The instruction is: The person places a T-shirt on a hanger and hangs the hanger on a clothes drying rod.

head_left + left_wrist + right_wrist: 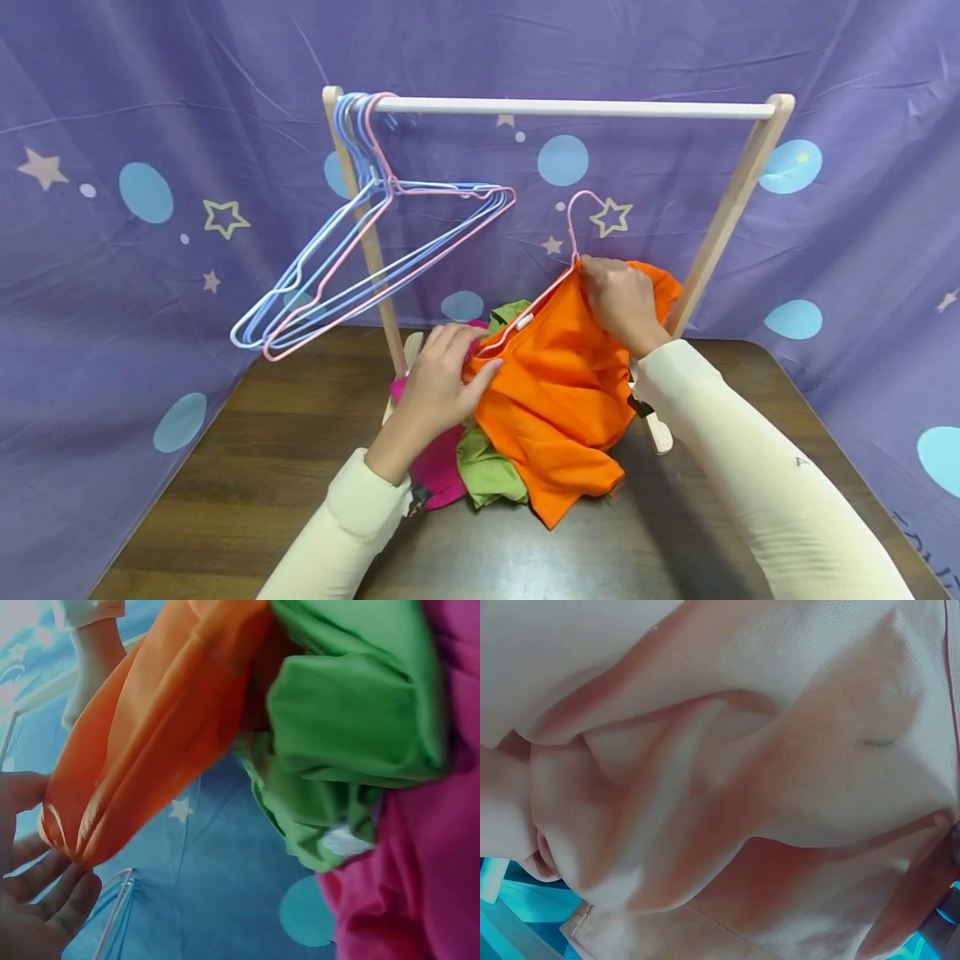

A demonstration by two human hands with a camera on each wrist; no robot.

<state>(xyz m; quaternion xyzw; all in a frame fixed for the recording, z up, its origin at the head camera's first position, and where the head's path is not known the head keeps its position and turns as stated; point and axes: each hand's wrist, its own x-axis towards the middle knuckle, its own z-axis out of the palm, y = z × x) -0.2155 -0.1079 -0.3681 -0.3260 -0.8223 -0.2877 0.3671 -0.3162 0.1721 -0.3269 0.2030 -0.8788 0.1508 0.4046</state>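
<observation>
An orange shirt [555,375] hangs from a pink wire hanger [572,225], whose hook points up and right, free of the rod. My right hand [621,300] grips the shirt's upper edge beside the hanger's neck. At the lower left end, my left hand [442,375] holds the neckline between thumb and fingers; the left wrist view shows those fingers around the orange cloth [142,750]. Cloth [705,787] fills the right wrist view, hiding most of that hand. Behind the shirt lie a green garment [491,467] and a magenta garment [438,467].
Several blue, white and pink wire hangers [322,287] hang at the left end of the rack's white rod [585,107]. Its wooden right post [731,212] leans behind my right arm. The brown table [247,467] meets a purple patterned curtain [187,75].
</observation>
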